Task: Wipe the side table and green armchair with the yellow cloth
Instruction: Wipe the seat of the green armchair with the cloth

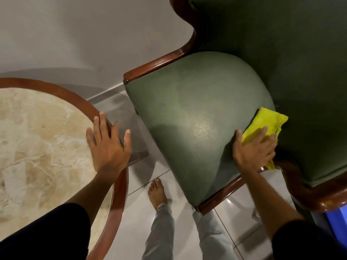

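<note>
The green armchair (189, 117) with a dark wooden frame fills the right half of the view, its padded arm facing me. My right hand (253, 151) presses the yellow cloth (266, 122) flat against the right edge of that padded arm, fingers spread over the cloth. The round side table (105, 117), with a beige marble top and a brown wooden rim, stands at the left. My left hand (107, 145) rests flat on the table's right rim, fingers apart and holding nothing.
A grey wall rises behind the table and chair. Between them lies pale tiled floor (142, 212), where my bare foot (156, 194) stands. A blue object (338, 220) shows at the lower right, under the chair's wooden front.
</note>
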`<state>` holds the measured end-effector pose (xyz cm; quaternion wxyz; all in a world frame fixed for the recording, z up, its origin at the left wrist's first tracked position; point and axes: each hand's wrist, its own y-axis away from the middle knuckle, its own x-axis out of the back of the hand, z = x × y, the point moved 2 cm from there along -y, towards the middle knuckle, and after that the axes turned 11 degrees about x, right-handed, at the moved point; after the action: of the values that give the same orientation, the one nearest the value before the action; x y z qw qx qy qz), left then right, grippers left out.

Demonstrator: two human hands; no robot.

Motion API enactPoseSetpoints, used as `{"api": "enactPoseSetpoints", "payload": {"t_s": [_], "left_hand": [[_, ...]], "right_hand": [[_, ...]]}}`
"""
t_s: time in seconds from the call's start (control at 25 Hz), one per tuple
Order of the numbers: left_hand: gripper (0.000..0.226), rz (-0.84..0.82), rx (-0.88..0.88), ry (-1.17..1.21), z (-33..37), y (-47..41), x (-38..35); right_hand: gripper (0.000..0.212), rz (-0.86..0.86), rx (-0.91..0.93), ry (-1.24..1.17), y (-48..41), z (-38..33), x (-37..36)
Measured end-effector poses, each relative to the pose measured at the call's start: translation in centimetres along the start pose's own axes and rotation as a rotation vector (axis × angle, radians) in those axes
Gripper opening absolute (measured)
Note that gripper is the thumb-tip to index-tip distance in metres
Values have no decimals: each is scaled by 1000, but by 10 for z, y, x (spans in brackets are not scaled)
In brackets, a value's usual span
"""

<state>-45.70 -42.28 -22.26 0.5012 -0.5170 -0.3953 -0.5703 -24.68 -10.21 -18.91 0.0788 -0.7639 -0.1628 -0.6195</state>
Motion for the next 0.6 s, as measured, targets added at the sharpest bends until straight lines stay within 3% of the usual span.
{"api": "enactPoseSetpoints", "payload": {"t_s": [0.08, 0.24, 0.32, 0.4, 0.52, 0.6], "left_hand": [[55, -2, 0, 9, 0, -1, 1], [55, 10, 1, -4, 1, 0, 0], [54, 35, -5, -24, 1, -1, -1], [54, 15, -16, -37, 5, 1, 1], [55, -108, 24, -36, 7, -3, 7], [53, -172, 33, 15, 11, -3, 13]], "right_hand": [[77, -33, -51, -57, -36, 0, -12], [58, 93, -190, -70, -71, -1, -31], [56, 70, -100, -13, -72, -18, -34], [55, 19, 269, 66, -45, -50, -37], [56, -207, 934, 95, 49, -94, -51], [60, -356, 1191, 80, 98, -99, -50]]}}
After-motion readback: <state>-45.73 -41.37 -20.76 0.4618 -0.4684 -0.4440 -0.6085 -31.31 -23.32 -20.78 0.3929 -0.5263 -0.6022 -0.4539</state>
